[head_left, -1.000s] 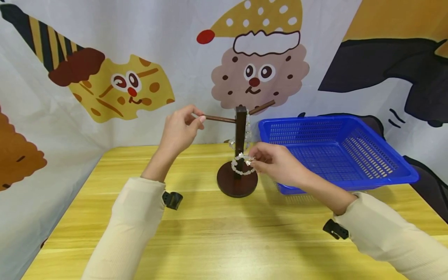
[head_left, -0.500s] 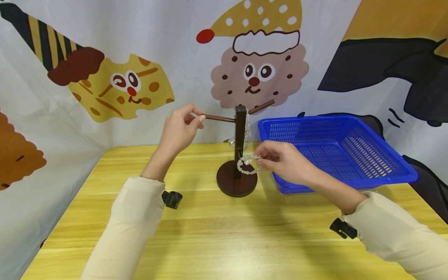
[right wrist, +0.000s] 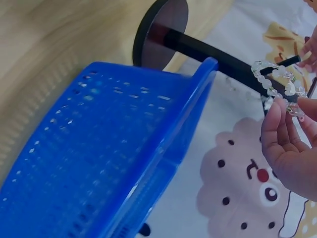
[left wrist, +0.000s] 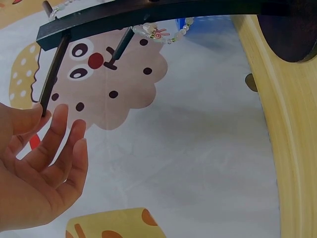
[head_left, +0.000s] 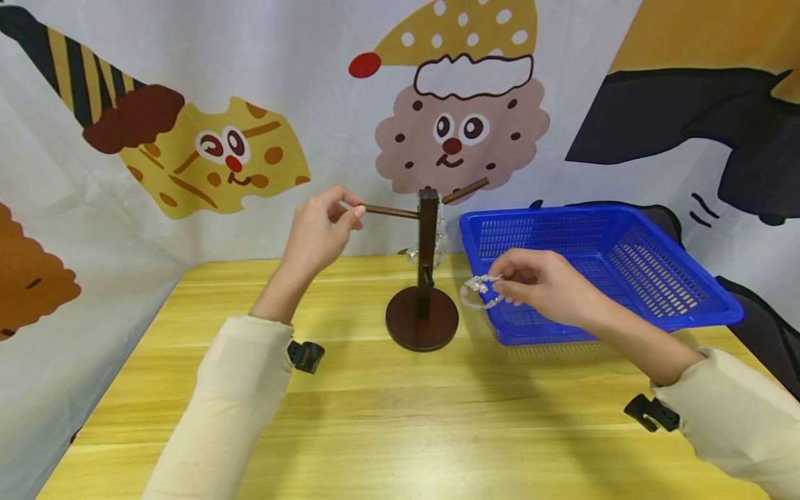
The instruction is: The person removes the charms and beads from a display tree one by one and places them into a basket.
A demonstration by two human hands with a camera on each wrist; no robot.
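Note:
A dark wooden jewellery stand point(head_left: 428, 243) with a round base stands upright on the table. My left hand point(head_left: 320, 229) pinches the tip of its left peg point(head_left: 394, 211) between thumb and fingers, as the left wrist view also shows. Between the thumb and fingers of my right hand point(head_left: 544, 285) hangs a clear beaded bracelet point(head_left: 478, 292), in front of the basket's near left corner and apart from the stand. In the right wrist view the bracelet point(right wrist: 267, 84) forms an open loop with a pale charm. Another beaded strand point(head_left: 441, 236) hangs behind the post, partly hidden.
A blue perforated plastic basket point(head_left: 700, 324) stands at the right on the yellow wood-grain table point(head_left: 400, 417), close to the stand. Another peg point(head_left: 465, 190) juts out to the back right. A printed cloth point(head_left: 337, 125) hangs behind the table.
My right hand has drawn the bracelet away from the front of the stand, to the right, as far as the basket's near left corner. The left hand has stayed on the peg.

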